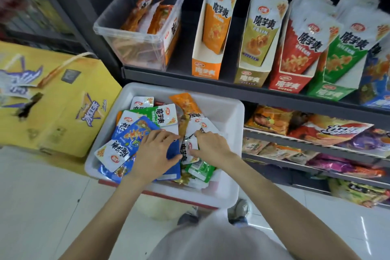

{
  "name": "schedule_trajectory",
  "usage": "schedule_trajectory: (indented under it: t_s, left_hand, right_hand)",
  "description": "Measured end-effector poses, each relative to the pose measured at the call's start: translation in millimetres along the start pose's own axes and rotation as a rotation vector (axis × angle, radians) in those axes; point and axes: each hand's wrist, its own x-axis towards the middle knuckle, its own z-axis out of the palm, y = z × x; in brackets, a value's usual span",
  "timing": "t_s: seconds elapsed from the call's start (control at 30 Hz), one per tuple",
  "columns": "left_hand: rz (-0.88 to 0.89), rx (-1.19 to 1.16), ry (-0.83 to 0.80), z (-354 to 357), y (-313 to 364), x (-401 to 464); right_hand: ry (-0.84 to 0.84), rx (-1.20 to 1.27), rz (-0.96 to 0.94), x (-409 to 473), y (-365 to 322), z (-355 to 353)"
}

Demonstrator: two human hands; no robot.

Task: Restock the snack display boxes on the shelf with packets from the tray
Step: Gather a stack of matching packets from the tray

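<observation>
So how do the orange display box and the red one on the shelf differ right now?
The orange display box holds only a few packets, with bare cardboard showing in front of them; the red display box is packed to the front. The orange stands second from the left, the red further right. Both are open-fronted cartons of the same brand on the same shelf.

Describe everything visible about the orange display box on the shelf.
The orange display box is a tall, narrow cardboard carton with an orange printed front panel, white sides and an open top. It stands on the dark shelf, leftmost in the row of cartons, right of the clear plastic bin. Orange packets stand inside it, leaning back. Neither hand touches it.
</observation>
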Motion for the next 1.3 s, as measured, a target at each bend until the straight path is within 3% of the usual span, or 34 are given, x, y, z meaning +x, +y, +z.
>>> schedule_trajectory:
  t_s: [0.1,0.2,0.33,0.63,0.73,0.8,0.87,0.97,1.07,1.2,1.3]
  left_hand:
    - [0.001,-0.009,0.012,6,3,-3]
    - [0.009,-0.252,-0.002,1,8,2]
    - [0.06,-0.583,-0.124,-22,33,13]
    - [-0.079,-0.913,0.064,-37,84,22]
    - [-0.167,-0.648,0.208,-37,94,24]
    - [-0.068,-0.433,0.318,-36,100,28]
    - [0.058,-0.372,0.347,-34,104,32]
    - [0.076,-0.576,0.279,-42,116,41]
    - [0.093,-0.77,0.337,-59,142,61]
    - [0.368,-0.739,0.501,-76,192,111]
    - [0.482,-0.777,0.6,-89,234,158]
  right_hand:
    - [0.021,0.177,0.049,0,-4,2]
    - [0.196,0.433,0.049,-13,4,-18]
    - [0.359,1.11,0.13,-47,17,-53]
    - [0.318,1.593,0.064,-75,40,-90]
    - [0.347,1.489,0.122,-77,42,-85]
    - [0.362,1.341,0.153,-77,44,-78]
    - [0.437,1.243,0.163,-77,48,-71]
    - [0.619,1.189,0.143,-85,60,-77]
    - [0.857,1.094,0.082,-100,79,-90]
    - [1.247,0.958,0.002,-123,109,-117]
    - [1.501,0.783,-0.089,-135,135,-145]
